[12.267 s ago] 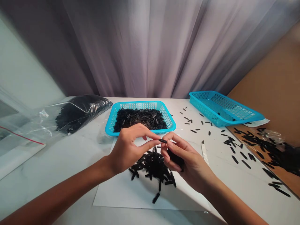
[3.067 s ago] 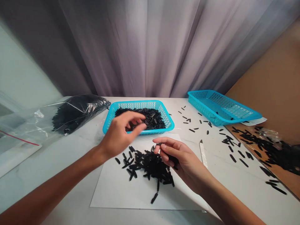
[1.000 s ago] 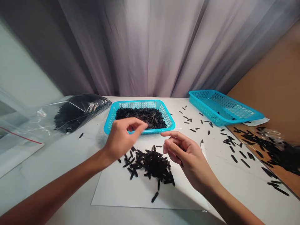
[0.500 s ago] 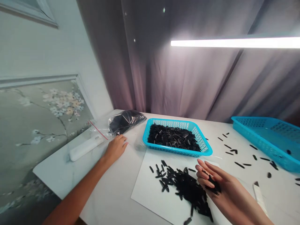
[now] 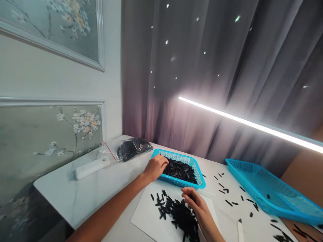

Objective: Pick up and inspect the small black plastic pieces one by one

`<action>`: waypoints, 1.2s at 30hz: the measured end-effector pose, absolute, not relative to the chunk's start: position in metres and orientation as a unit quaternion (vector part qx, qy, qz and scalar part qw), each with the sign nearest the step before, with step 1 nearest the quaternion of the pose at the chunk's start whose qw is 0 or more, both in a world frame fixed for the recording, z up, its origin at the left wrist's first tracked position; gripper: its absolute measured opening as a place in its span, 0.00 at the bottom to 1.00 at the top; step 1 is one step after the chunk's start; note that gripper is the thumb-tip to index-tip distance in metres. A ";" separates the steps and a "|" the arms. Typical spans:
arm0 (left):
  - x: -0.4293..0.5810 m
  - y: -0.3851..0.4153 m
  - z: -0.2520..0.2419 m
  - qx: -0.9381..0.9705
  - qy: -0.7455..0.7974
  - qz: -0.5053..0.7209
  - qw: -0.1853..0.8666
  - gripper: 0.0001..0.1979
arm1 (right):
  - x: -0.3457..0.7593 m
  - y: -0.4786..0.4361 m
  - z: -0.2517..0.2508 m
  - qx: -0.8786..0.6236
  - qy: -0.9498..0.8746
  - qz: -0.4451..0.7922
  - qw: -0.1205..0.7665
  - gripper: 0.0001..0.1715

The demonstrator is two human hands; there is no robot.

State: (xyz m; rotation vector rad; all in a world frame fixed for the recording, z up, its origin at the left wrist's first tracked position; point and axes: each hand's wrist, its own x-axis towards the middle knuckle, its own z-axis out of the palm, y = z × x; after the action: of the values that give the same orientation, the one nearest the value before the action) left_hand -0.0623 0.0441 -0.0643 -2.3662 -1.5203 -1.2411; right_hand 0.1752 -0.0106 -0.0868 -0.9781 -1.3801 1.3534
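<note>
My left hand [image 5: 156, 167] rests at the near left corner of a blue basket [image 5: 176, 156]. Its fingers are bent together, with the tips down among the black pieces [image 5: 180, 170] that fill the basket. What they pinch is hidden. My right hand [image 5: 195, 203] hovers over a pile of small black pieces [image 5: 180, 216] on a white sheet [image 5: 145, 220]. Its fingers are curled around dark pieces in the palm.
A clear bag of black pieces [image 5: 133, 148] and a white bar-shaped object [image 5: 92, 164] lie at the table's far left. A second, nearly bare blue basket [image 5: 267, 191] stands at the right, with loose black pieces [image 5: 227, 193] and a white blade tool [image 5: 239, 232] nearby. A curtain hangs behind.
My left hand has come back from beside the bag to the basket of black pieces. My right hand stays over the pile. The view has lifted and turned left.
</note>
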 end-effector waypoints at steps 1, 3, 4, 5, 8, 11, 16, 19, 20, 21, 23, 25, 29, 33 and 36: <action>-0.052 0.043 -0.064 -0.778 -0.484 -0.400 0.027 0.13 | 0.175 -0.014 -0.083 -0.388 -0.596 0.539 0.453 0.21; -0.040 0.032 -0.068 -0.800 -0.455 -0.391 0.009 0.13 | 0.175 -0.020 -0.074 -0.366 -0.649 0.517 0.420 0.21; -0.037 0.023 -0.071 -0.814 -0.436 -0.383 -0.004 0.13 | 0.176 -0.023 -0.069 -0.358 -0.669 0.508 0.408 0.21; -0.037 0.013 -0.074 -0.825 -0.421 -0.377 -0.018 0.14 | 0.178 -0.025 -0.065 -0.352 -0.685 0.499 0.397 0.22; -0.044 -0.017 -0.084 -0.846 -0.394 -0.351 -0.072 0.18 | 0.185 -0.025 -0.058 -0.341 -0.716 0.478 0.379 0.27; -0.056 -0.035 -0.094 -0.849 -0.396 -0.319 -0.144 0.29 | 0.195 -0.019 -0.058 -0.345 -0.730 0.458 0.373 0.30; -0.063 -0.043 -0.112 -0.826 -0.424 -0.270 -0.254 0.53 | 0.197 -0.017 -0.074 -0.382 -0.737 0.421 0.365 0.32; -0.044 -0.042 -0.116 -0.802 -0.426 -0.283 -0.310 0.55 | 0.182 -0.024 -0.084 -0.382 -0.742 0.409 0.368 0.33; -0.034 -0.041 -0.115 -0.790 -0.425 -0.296 -0.328 0.52 | 0.176 -0.027 -0.086 -0.379 -0.744 0.408 0.370 0.33; -0.025 -0.039 -0.114 -0.774 -0.426 -0.318 -0.345 0.48 | 0.172 -0.029 -0.087 -0.376 -0.745 0.405 0.373 0.33; -0.010 -0.034 -0.112 -0.739 -0.425 -0.364 -0.377 0.43 | 0.168 -0.031 -0.087 -0.377 -0.746 0.395 0.380 0.33; -0.004 -0.031 -0.109 -0.706 -0.420 -0.399 -0.409 0.41 | 0.172 -0.031 -0.087 -0.387 -0.749 0.375 0.385 0.34; -0.010 -0.031 -0.111 -0.647 -0.415 -0.450 -0.454 0.34 | 0.192 -0.038 -0.094 -0.401 -0.779 0.330 0.351 0.39; -0.002 -0.031 -0.116 -0.598 -0.397 -0.492 -0.493 0.24 | 0.185 -0.048 -0.109 -0.404 -0.822 0.275 0.292 0.61; 0.006 -0.026 -0.117 -0.564 -0.388 -0.521 -0.510 0.20 | 0.164 -0.047 -0.112 -0.410 -0.841 0.223 0.274 0.61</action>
State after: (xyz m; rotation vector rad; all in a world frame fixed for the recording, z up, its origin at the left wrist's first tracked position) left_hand 0.0065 -0.0264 -0.1173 -2.7626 -1.9009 -2.5503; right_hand 0.1636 -0.0466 -0.1122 -1.1012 -2.2611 0.6007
